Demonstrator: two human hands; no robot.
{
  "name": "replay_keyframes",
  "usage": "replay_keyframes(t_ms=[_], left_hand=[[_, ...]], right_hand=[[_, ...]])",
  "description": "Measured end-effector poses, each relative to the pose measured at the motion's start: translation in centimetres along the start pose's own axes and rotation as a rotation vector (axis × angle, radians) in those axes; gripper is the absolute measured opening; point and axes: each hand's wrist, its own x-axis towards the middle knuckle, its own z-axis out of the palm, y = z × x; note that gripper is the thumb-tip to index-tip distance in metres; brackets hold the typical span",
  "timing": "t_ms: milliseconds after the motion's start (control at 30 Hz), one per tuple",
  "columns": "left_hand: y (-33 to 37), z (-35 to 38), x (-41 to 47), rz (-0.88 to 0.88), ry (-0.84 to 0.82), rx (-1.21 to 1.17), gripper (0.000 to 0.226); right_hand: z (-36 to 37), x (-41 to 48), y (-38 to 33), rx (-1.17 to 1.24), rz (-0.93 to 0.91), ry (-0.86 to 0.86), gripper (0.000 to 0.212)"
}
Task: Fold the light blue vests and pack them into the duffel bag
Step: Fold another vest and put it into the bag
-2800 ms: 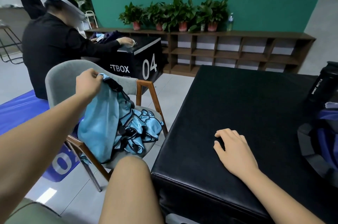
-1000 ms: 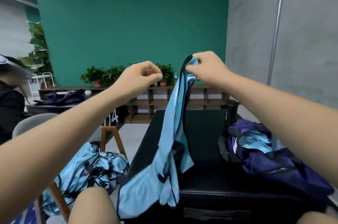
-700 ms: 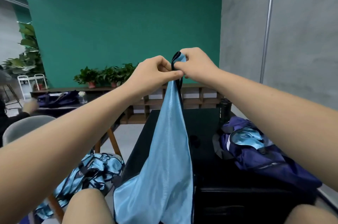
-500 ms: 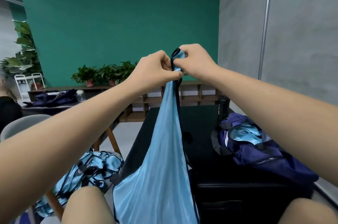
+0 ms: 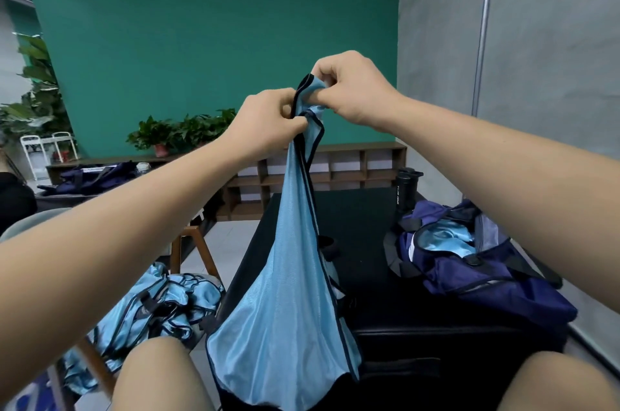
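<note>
Light blue vest [image 5: 285,310] hangs over the black table's [image 5: 379,296] front edge; your left hand [image 5: 265,123] and right hand [image 5: 352,88] both pinch its dark-trimmed top.

vest [image 5: 285,293]: light blue, dark navy trim
duffel bag [image 5: 496,279]: navy, light blue inside
bench [image 5: 375,276]: black
wall [image 5: 201,24]: green

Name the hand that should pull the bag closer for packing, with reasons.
Right hand, probably. The bag lies on the table's right side, below the right forearm; the left hand is across the hanging vest from it. Both hands pinch the vest top now.
</note>
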Motion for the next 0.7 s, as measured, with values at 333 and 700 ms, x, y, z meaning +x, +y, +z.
replay_keyframes(t_ms=[333, 700], left_hand=[[-1.6, -3.9, 0.2, -0.081, -0.219, -0.182, 0.004], [-0.1, -4.3, 0.7, -0.123, -0.183, -0.383, 0.01]], right_hand=[[-2.1, 0.6, 0.6, -0.083, -0.081, -0.133, 0.005], [-1.7, 0.8, -0.4, 0.016, -0.041, -0.139, 0.013]])
